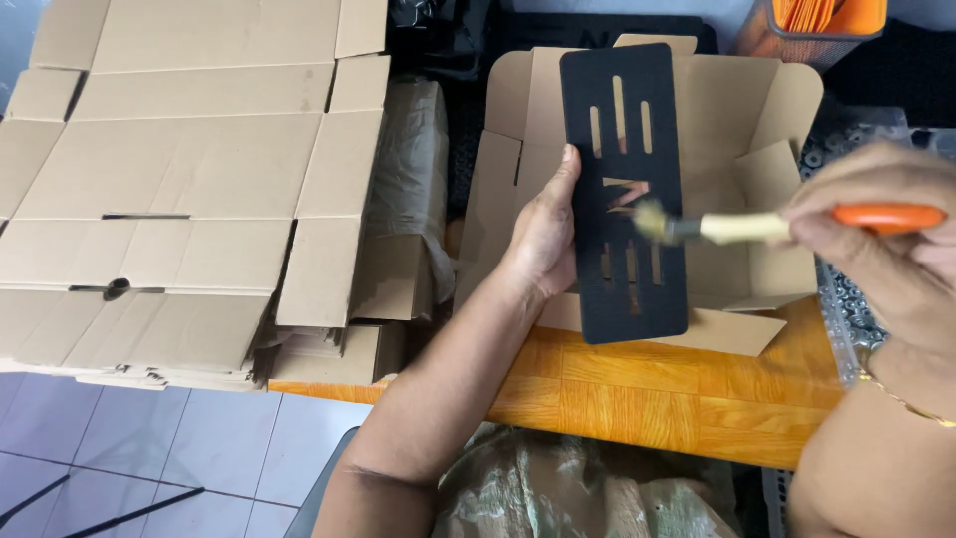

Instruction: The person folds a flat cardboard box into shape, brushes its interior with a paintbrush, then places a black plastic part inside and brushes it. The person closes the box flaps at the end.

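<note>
The left hand [543,234] grips the left edge of a black slotted panel [624,189], whose long axis runs upright, slightly tilted, above an open cardboard box [742,130] it partly hides. The right hand [881,244], cut off at the frame's edge, pinches an orange-handled brush [757,227] lying horizontally, bristles touching the panel's middle.

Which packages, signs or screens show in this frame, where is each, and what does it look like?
Open box: centre on the table, brown cardboard, flaps up.
Flat boxes: left, a stack of unfolded brown cardboard.
Stencil: held by the left hand over the open box, black rectangle with cut slots.
No screens.
</note>
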